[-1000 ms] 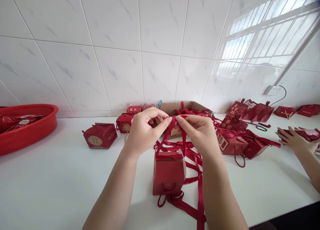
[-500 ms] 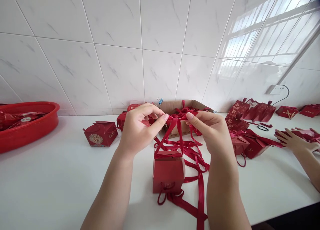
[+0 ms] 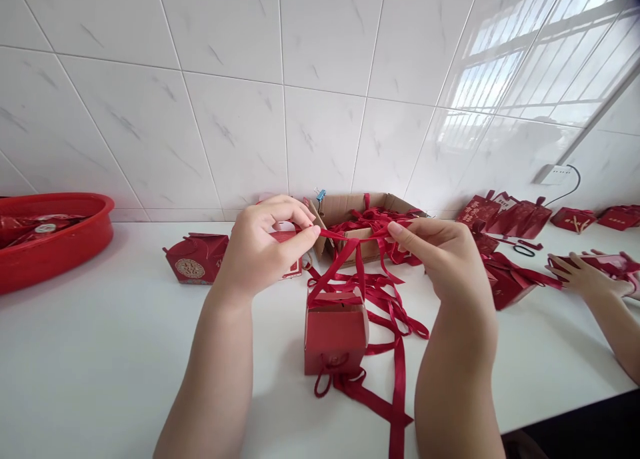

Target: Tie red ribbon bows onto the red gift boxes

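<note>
Between my two hands a red ribbon [image 3: 354,240] is stretched sideways, with a knot in the middle. My left hand [image 3: 273,242] pinches one side of it between thumb and fingers. The other side is pinched by my right hand [image 3: 433,246]. Below the knot, ribbon strands run down to the top of a small red gift box [image 3: 334,336], which stands on the white table. A dark red cord handle [image 3: 324,382] hangs at the box's front. More loose ribbon [image 3: 399,386] trails over the table to its right.
Behind my hands stands a cardboard box [image 3: 390,202] filled with red ribbon. A red basin [image 3: 95,226] is at the left, near another red gift box [image 3: 193,262]. Several red boxes [image 3: 517,216], scissors [image 3: 524,250] and another person's hand [image 3: 583,272] are at the right.
My hands have moved apart, left hand leftward and right hand rightward, drawing the ribbon out longer between them. The small gift box stays in place.
</note>
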### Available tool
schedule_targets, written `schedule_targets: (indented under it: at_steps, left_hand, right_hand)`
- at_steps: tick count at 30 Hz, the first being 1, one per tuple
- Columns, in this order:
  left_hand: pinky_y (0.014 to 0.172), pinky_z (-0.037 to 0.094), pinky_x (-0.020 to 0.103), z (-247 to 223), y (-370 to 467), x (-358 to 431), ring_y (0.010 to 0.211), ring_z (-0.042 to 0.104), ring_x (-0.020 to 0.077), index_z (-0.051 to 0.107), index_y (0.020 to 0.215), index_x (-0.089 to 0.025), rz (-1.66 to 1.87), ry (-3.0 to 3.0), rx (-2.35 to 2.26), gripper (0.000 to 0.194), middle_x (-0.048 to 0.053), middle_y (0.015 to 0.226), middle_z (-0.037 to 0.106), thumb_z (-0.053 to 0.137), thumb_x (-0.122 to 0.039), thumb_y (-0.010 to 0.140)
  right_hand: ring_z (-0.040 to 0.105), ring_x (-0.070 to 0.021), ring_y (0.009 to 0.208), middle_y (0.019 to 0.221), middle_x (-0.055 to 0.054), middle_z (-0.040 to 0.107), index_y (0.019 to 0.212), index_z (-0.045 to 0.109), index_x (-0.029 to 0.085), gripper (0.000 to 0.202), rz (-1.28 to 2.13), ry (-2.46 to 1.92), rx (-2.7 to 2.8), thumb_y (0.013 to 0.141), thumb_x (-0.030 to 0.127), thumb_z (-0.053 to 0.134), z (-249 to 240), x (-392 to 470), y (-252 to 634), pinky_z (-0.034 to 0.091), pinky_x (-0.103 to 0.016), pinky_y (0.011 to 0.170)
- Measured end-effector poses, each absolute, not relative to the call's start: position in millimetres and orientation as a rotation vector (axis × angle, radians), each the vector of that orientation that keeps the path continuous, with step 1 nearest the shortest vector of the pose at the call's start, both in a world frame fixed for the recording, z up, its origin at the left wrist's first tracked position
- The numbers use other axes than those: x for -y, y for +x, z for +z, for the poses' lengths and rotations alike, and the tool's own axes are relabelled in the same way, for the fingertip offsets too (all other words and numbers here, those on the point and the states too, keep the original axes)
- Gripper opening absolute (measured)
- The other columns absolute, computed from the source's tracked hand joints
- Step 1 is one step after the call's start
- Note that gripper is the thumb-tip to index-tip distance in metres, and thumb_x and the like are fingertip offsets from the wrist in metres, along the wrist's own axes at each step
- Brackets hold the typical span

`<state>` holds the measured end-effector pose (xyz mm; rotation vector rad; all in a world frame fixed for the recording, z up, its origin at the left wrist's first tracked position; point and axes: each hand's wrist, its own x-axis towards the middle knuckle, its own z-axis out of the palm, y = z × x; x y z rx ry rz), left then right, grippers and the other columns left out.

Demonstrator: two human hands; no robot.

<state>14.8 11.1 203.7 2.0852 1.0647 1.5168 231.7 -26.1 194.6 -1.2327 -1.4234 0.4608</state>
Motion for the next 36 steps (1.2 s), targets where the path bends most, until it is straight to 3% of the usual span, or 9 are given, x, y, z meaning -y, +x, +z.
schedule_targets:
  at_steps: [8, 14, 24, 31, 36]
  left_hand:
    - [0.068, 0.046, 0.028, 202, 7, -20, 0.076, 0.058, 0.0161, 0.061, 0.058, -0.021, 1.484, 2.096, -1.167, 0.013, -0.001, 0.079, 0.067, 0.064, -0.021, 0.071]
    - [0.061, 0.045, 0.026, 201, 5, -25, 0.074, 0.058, 0.0157, 0.062, 0.057, -0.021, 1.455, 2.051, -1.206, 0.013, 0.000, 0.081, 0.067, 0.065, -0.021, 0.070]
    - [0.065, 0.047, 0.028, 199, 4, -31, 0.078, 0.060, 0.0167, 0.065, 0.061, -0.022, 1.656, 2.013, -1.228, 0.010, -0.001, 0.076, 0.067, 0.065, -0.023, 0.071]
    - [0.069, 0.050, 0.027, 195, 9, -40, 0.082, 0.062, 0.0176, 0.069, 0.064, -0.021, 1.715, 2.019, -1.319, 0.008, 0.001, 0.084, 0.068, 0.065, -0.026, 0.070]
    - [0.068, 0.052, 0.027, 194, 8, -43, 0.078, 0.063, 0.0166, 0.068, 0.063, -0.021, 1.777, 1.962, -1.427, 0.008, 0.000, 0.084, 0.069, 0.063, -0.026, 0.068]
  right_hand:
    - [0.039, -0.0107, 0.048, 0.054, 0.000, 0.050, 0.059, 0.065, 0.020, 0.028, 0.456, -1.233, 1.490, 0.077, 0.041, 0.066, 197, 31, 236, 0.028, -0.026, 0.043]
    - [0.030, -0.0092, 0.045, 0.048, 0.003, 0.036, 0.050, 0.054, 0.020, 0.036, 0.449, -1.305, 1.495, 0.077, 0.041, 0.066, 195, 30, 243, 0.021, -0.027, 0.042]
    - [0.026, -0.0084, 0.044, 0.047, 0.004, 0.033, 0.051, 0.051, 0.020, 0.037, 0.409, -1.326, 1.422, 0.076, 0.042, 0.067, 192, 32, 251, 0.019, -0.026, 0.041]
    - [0.038, -0.0101, 0.047, 0.052, 0.001, 0.047, 0.059, 0.064, 0.019, 0.030, 0.377, -1.337, 1.374, 0.075, 0.044, 0.067, 187, 25, 262, 0.026, -0.026, 0.043]
    - [0.038, -0.0094, 0.049, 0.052, 0.002, 0.046, 0.064, 0.069, 0.018, 0.025, 0.379, -1.347, 1.264, 0.074, 0.041, 0.068, 181, 18, 271, 0.027, -0.025, 0.045]
